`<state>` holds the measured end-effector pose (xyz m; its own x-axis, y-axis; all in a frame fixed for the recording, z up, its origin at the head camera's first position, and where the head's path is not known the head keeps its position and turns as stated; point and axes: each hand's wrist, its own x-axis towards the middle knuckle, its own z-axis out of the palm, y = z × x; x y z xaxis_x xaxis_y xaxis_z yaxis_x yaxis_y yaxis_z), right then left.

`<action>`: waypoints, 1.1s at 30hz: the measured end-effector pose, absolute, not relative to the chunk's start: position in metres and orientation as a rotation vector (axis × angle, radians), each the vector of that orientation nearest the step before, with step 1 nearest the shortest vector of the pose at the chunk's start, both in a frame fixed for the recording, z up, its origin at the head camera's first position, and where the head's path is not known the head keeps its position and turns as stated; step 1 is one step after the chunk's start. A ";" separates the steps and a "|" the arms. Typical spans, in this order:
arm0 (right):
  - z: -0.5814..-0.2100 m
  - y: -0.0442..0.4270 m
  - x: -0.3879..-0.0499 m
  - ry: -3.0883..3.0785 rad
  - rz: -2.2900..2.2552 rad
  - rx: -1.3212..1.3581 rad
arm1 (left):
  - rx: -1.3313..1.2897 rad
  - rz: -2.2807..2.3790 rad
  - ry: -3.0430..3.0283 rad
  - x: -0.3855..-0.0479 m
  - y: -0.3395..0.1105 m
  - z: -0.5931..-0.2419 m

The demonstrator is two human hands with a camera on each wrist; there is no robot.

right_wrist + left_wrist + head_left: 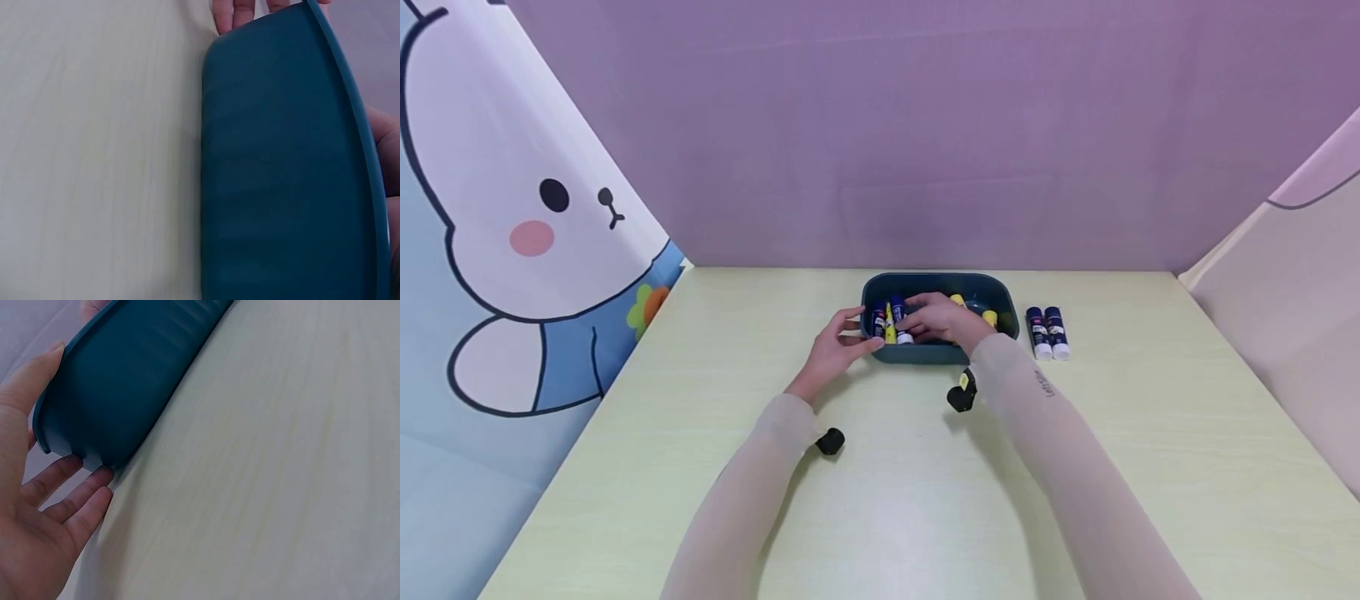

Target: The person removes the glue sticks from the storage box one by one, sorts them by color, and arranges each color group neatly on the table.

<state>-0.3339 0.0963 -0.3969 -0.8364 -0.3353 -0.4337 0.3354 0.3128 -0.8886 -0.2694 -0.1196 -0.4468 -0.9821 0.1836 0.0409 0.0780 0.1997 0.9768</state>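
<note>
Tabletop [895, 508], pale woodgrain, meets purple backdrop [940, 150]. Spread left hand [832, 346] touches teal plastic bin [917, 354]; right hand [942, 318] inside, openness, hold unclear. Black sleeve lettering [1044, 383] unreadable

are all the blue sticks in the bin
No, two blue sticks with white ends lie side by side on the table, right of the bin.

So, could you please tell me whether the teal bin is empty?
Not empty: the head view shows blue and yellow tubes inside the bin.

Glare whitens the near tabletop [891, 533]; wrist views look dimmer.
</note>
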 end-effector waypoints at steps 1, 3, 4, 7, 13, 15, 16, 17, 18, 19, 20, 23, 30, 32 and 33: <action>-0.396 0.097 -0.333 2.022 -1.574 -0.004 | 0.258 1.915 2.367 -0.269 -0.120 -0.447; -0.394 0.100 -0.331 2.010 -1.592 -0.010 | 0.255 1.916 2.363 -0.269 -0.119 -0.447; -0.392 0.101 -0.331 2.002 -1.604 -0.015 | 0.253 1.916 2.358 -0.269 -0.120 -0.447; -0.389 0.104 -0.330 1.986 -1.641 -0.020 | 0.246 1.909 2.348 -0.266 -0.120 -0.442; -0.379 0.112 -0.324 1.984 -1.689 -0.050 | 0.251 1.915 2.371 -0.268 -0.120 -0.446; -0.376 0.115 -0.323 1.987 -1.702 -0.067 | 0.250 1.916 2.378 -0.268 -0.120 -0.446; -0.375 0.116 -0.323 1.995 -1.702 -0.075 | 0.251 1.918 2.379 -0.268 -0.120 -0.445; -0.375 0.118 -0.323 2.001 -1.705 -0.080 | 0.252 1.918 2.379 -0.268 -0.120 -0.445; -0.374 0.120 -0.323 2.009 -1.708 -0.081 | 0.252 1.918 2.378 -0.268 -0.121 -0.445; -0.374 0.121 -0.323 2.018 -1.706 -0.089 | 0.253 1.917 2.379 -0.268 -0.121 -0.445; -0.374 0.122 -0.323 2.029 -1.703 -0.091 | 0.251 1.917 2.379 -0.268 -0.121 -0.445; -0.372 0.126 -0.322 2.049 -1.710 -0.086 | 0.250 1.913 2.382 -0.268 -0.121 -0.445; -0.369 0.136 -0.322 2.118 -1.726 -0.106 | 0.237 1.911 2.380 -0.269 -0.122 -0.446; -0.368 0.139 -0.322 2.132 -1.720 -0.119 | 0.239 1.913 2.375 -0.269 -0.122 -0.446; -0.367 0.141 -0.322 2.138 -1.721 -0.112 | 0.238 1.913 2.373 -0.269 -0.122 -0.446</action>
